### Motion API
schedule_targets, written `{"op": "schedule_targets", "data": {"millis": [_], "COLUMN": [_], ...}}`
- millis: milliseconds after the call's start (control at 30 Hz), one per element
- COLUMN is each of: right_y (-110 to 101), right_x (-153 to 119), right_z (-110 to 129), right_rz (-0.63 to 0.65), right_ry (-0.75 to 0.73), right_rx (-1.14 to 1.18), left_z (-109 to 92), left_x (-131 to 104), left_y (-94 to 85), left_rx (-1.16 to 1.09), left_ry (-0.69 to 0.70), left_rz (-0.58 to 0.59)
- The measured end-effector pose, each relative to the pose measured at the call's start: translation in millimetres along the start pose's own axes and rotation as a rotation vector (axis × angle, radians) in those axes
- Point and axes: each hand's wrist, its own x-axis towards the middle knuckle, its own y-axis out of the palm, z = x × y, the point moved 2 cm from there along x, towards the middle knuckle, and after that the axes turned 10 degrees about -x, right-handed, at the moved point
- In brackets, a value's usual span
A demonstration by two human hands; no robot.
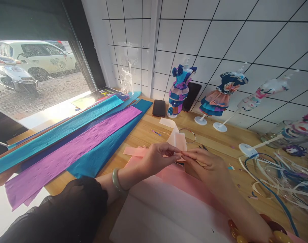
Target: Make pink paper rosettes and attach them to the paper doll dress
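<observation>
Pink paper (pixel 175 177) beneath hands (pixel 156 158) (pixel 209 166), pinching a small unclear piece (pixel 181 154), dark printed sheet (pixel 110 91), yellow K (pixel 103 94) readable

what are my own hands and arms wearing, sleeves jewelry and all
The left hand has a pale green bangle at the wrist, below a loose, sheer-looking black sleeve. The right hand has a bracelet of large, glossy amber and dark red beads; no sleeve shows on that forearm.
</observation>
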Motion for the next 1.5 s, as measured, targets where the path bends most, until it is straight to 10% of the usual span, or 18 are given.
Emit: {"op": "schedule_targets", "data": {"millis": [1500], "right_y": [1.4], "right_x": [-0.3], "right_z": [0.1], "right_rz": [-0.087], "right_ry": [-0.204], "right_rx": [-0.192], "left_z": [-2.5], "left_x": [-0.4], "left_y": [-2.3], "left_rx": [0.193], "left_ry": [0.151], "left_rz": [0.011]}}
